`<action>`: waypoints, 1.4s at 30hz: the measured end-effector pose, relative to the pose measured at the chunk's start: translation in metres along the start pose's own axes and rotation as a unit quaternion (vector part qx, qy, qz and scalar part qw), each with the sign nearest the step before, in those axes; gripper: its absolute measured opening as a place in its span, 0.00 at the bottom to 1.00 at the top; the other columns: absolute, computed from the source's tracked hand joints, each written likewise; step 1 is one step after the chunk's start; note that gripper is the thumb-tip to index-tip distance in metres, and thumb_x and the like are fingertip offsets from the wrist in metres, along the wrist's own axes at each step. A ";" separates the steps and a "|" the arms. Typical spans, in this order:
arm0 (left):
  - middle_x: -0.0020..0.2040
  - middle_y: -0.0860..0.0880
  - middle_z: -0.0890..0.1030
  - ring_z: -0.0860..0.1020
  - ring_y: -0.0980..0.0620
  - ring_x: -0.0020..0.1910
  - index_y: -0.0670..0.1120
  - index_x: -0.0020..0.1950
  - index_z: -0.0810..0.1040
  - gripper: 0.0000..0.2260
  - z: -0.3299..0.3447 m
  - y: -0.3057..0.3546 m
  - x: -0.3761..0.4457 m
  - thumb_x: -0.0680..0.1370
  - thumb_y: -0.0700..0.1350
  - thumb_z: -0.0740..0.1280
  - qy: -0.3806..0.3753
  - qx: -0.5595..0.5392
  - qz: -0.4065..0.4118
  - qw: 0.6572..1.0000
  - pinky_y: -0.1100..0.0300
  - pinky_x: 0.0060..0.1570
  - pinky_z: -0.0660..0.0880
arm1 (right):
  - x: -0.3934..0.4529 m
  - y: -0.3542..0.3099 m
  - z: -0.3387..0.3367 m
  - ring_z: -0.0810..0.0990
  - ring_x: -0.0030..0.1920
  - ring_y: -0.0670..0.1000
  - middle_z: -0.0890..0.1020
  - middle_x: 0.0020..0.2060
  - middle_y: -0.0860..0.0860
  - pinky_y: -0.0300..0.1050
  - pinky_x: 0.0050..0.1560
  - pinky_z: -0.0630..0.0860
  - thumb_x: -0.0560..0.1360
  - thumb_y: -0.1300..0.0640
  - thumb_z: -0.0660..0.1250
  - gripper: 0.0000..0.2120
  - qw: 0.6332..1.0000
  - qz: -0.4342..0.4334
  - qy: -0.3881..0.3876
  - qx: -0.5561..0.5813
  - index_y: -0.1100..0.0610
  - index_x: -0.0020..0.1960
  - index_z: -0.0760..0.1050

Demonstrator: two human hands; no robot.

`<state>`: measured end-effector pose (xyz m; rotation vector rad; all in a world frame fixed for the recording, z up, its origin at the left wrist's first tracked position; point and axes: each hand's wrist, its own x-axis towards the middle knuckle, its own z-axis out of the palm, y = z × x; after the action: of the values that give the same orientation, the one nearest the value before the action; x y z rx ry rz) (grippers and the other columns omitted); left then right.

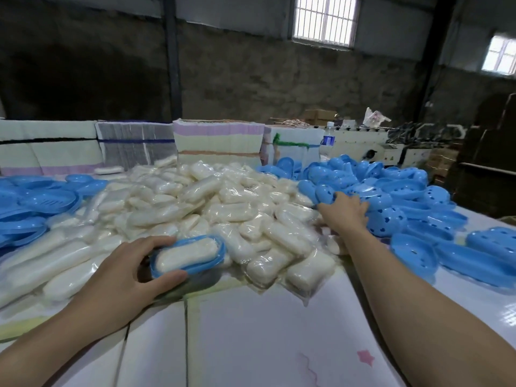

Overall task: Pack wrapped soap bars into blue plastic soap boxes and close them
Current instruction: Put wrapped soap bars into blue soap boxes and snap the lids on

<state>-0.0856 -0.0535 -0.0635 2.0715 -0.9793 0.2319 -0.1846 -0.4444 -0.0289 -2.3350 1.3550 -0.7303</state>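
Observation:
My left hand [131, 269] grips a blue soap box base [215, 263] at the near edge of the soap pile, thumb in front and fingers behind it. A wrapped white soap bar [185, 254] lies inside this box, which has no lid on. My right hand [344, 210] reaches into the heap of blue perforated box parts [391, 191] on the right, its fingers curled over one piece; whether it grips that piece is unclear. A large pile of wrapped soap bars [212, 202] fills the middle of the table.
More blue box parts [42, 202] are heaped at the far left. Bundled stacks of flat material [217, 141] line the back edge, with a water bottle [328, 141] beside them. White table sheets [251, 344] lie in front of me. Machinery and cartons stand at the right rear.

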 end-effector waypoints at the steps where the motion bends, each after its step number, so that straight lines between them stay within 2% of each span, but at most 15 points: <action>1: 0.56 0.63 0.79 0.76 0.60 0.56 0.65 0.59 0.76 0.26 0.000 0.000 -0.001 0.62 0.67 0.70 0.001 -0.008 -0.001 1.000 0.55 0.56 0.73 | 0.001 0.001 0.000 0.60 0.68 0.62 0.67 0.68 0.59 0.58 0.62 0.64 0.74 0.45 0.63 0.27 1.000 0.008 -0.015 0.008 0.53 0.70 0.64; 4: 0.57 0.65 0.79 0.76 0.59 0.57 0.66 0.58 0.76 0.25 0.000 0.001 -0.001 0.62 0.66 0.71 0.003 -0.015 -0.001 1.000 0.52 0.58 0.73 | 0.003 0.001 0.001 0.61 0.66 0.61 0.69 0.65 0.58 0.58 0.59 0.64 0.73 0.46 0.63 0.29 0.998 0.020 -0.049 0.044 0.52 0.70 0.59; 10: 0.55 0.65 0.80 0.75 0.66 0.56 0.68 0.56 0.76 0.24 0.000 0.000 0.000 0.61 0.67 0.70 -0.001 -0.013 -0.002 1.000 0.59 0.52 0.71 | 0.004 0.007 -0.003 0.62 0.67 0.61 0.67 0.66 0.58 0.60 0.62 0.65 0.69 0.40 0.65 0.33 0.994 0.043 -0.027 0.095 0.51 0.69 0.60; 14: 0.54 0.67 0.80 0.75 0.67 0.55 0.68 0.56 0.76 0.24 -0.001 0.002 -0.001 0.61 0.67 0.71 -0.001 -0.015 -0.004 1.000 0.62 0.52 0.71 | 0.007 0.010 0.001 0.60 0.69 0.62 0.69 0.67 0.59 0.62 0.66 0.64 0.71 0.44 0.63 0.34 0.992 0.054 -0.066 0.095 0.52 0.73 0.56; 18: 0.53 0.74 0.78 0.73 0.72 0.54 0.69 0.56 0.75 0.26 -0.002 0.002 -0.001 0.59 0.67 0.72 -0.009 -0.008 0.000 1.000 0.66 0.51 0.69 | 0.009 0.010 0.001 0.62 0.67 0.62 0.69 0.65 0.60 0.61 0.64 0.65 0.69 0.44 0.63 0.32 0.993 0.065 -0.037 0.095 0.54 0.69 0.58; 20: 0.55 0.76 0.75 0.73 0.71 0.54 0.71 0.56 0.75 0.26 -0.003 0.002 -0.002 0.58 0.67 0.73 -0.019 0.000 0.004 1.000 0.65 0.49 0.70 | 0.009 0.011 0.000 0.62 0.67 0.62 0.69 0.65 0.60 0.61 0.63 0.66 0.69 0.43 0.65 0.33 0.992 0.071 -0.024 0.106 0.55 0.68 0.58; 24: 0.55 0.73 0.78 0.75 0.68 0.53 0.74 0.59 0.71 0.30 -0.004 0.003 -0.002 0.59 0.66 0.73 -0.021 -0.007 0.010 1.000 0.63 0.48 0.71 | 0.012 0.013 0.004 0.61 0.69 0.63 0.69 0.66 0.60 0.61 0.66 0.65 0.71 0.45 0.65 0.37 0.991 0.071 -0.063 0.090 0.55 0.73 0.54; 27: 0.56 0.72 0.78 0.75 0.67 0.54 0.72 0.60 0.71 0.31 -0.004 0.002 -0.001 0.59 0.67 0.73 -0.022 -0.008 0.012 1.000 0.63 0.49 0.71 | 0.012 0.013 0.004 0.64 0.66 0.62 0.72 0.62 0.60 0.60 0.60 0.69 0.71 0.44 0.65 0.34 0.993 0.071 -0.037 0.084 0.57 0.70 0.56; 32: 0.55 0.74 0.77 0.76 0.69 0.53 0.72 0.59 0.72 0.30 -0.003 0.000 0.000 0.58 0.66 0.74 -0.015 -0.008 0.010 1.000 0.65 0.48 0.71 | 0.002 0.006 -0.004 0.66 0.61 0.58 0.73 0.59 0.56 0.54 0.52 0.69 0.69 0.40 0.66 0.30 0.989 -0.006 0.074 0.129 0.53 0.65 0.62; 36: 0.53 0.74 0.77 0.76 0.70 0.48 0.68 0.58 0.74 0.31 -0.003 0.001 0.000 0.56 0.66 0.74 -0.003 -0.013 0.006 1.000 0.73 0.44 0.70 | -0.013 -0.011 -0.019 0.65 0.62 0.57 0.72 0.61 0.54 0.55 0.59 0.69 0.68 0.41 0.67 0.31 0.982 -0.079 0.105 0.136 0.51 0.67 0.64; 39: 0.52 0.73 0.78 0.77 0.70 0.46 0.67 0.58 0.74 0.30 -0.002 0.005 0.000 0.57 0.64 0.76 0.001 -0.026 0.003 1.000 0.79 0.42 0.69 | -0.035 -0.032 -0.029 0.65 0.59 0.54 0.72 0.58 0.51 0.52 0.56 0.69 0.67 0.42 0.68 0.30 0.966 -0.146 0.134 0.165 0.48 0.66 0.64; 40: 0.52 0.71 0.80 0.77 0.70 0.47 0.67 0.58 0.74 0.30 -0.002 0.005 0.000 0.58 0.62 0.78 0.003 -0.028 0.003 1.000 0.79 0.42 0.69 | -0.045 -0.041 -0.031 0.66 0.58 0.52 0.73 0.56 0.49 0.50 0.54 0.69 0.66 0.43 0.69 0.29 0.954 -0.178 0.118 0.209 0.45 0.64 0.65; 42: 0.52 0.64 0.83 0.78 0.70 0.48 0.66 0.59 0.74 0.30 0.000 0.004 0.001 0.61 0.56 0.82 0.009 -0.031 0.001 0.999 0.75 0.45 0.70 | -0.071 -0.059 -0.033 0.73 0.52 0.47 0.75 0.51 0.45 0.44 0.48 0.72 0.64 0.42 0.70 0.26 0.918 -0.238 0.016 0.316 0.39 0.60 0.66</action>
<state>-0.0882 -0.0552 -0.0605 2.0095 -0.9652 0.2184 -0.1919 -0.3552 0.0108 -2.1017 0.4254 -1.1420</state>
